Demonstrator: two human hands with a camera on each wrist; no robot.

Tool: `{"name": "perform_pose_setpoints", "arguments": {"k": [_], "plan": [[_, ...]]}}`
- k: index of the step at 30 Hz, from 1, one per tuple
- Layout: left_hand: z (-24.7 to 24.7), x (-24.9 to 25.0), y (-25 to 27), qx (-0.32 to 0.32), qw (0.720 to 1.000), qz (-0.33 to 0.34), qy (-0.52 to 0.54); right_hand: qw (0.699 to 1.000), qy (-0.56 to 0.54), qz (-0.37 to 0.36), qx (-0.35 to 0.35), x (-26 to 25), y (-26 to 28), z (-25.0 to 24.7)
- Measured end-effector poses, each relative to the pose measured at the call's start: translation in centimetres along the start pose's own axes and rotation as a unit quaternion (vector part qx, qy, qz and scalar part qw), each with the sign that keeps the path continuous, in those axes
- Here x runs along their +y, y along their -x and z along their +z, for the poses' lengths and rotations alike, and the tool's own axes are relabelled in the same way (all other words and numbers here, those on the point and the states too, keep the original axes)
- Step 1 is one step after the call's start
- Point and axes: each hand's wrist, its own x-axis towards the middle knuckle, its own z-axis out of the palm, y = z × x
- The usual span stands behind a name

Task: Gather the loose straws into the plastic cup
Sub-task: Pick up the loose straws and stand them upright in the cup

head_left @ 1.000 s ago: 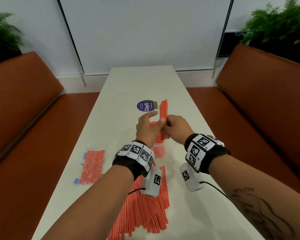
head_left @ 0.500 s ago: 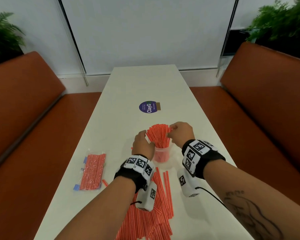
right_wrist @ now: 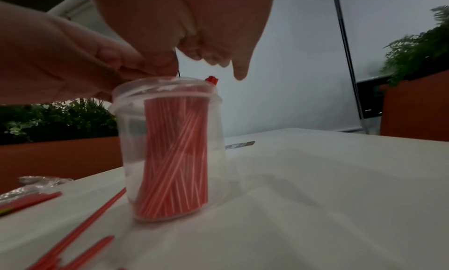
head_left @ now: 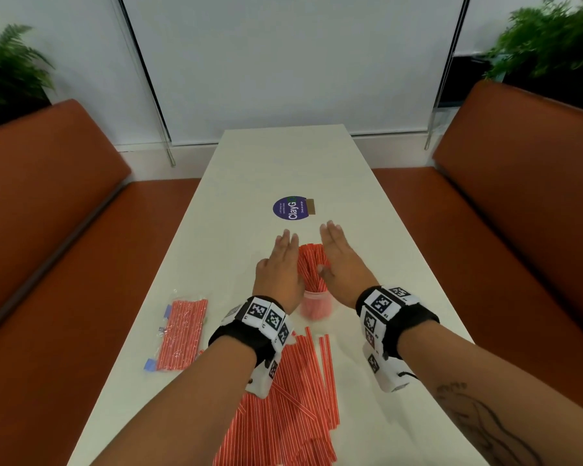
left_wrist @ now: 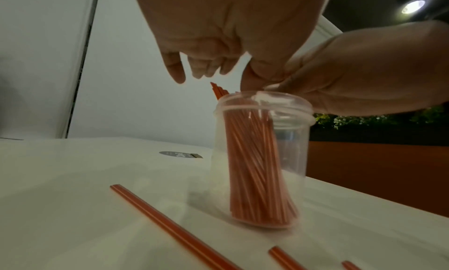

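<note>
Since half a second ago: fingers no longer curled round the straw tops but stretched out flat and close together, left hand and right hand flanking the bundle of straws on either side, gripping nothing. Cannot tell whether the palms touch the straws. Bundle standing upright in the clear plastic cup, mid-table, near the person.

Around, largest first: long white table running away between two orange benches. Heap of loose straws spread flat on the near end, partly hidden under the left forearm, a few lying just short of the cup. Sealed packet of straws to the left. Round purple sticker beyond the fingertips.
</note>
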Motion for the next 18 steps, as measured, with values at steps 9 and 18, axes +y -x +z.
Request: {"name": "perform_pose_setpoints", "arguments": {"k": [9,18], "plan": [[0.9,-1.0,-0.6,-0.054,0.971,-0.114,0.201,0.976,-0.163,0.120,0.081,0.8,-0.2,0.0],[0.5,0.0,-1.1,-0.052,0.990,-0.083,0.105,0.990,0.060,0.121,-0.045,0.4,-1.4,0.1]]}}
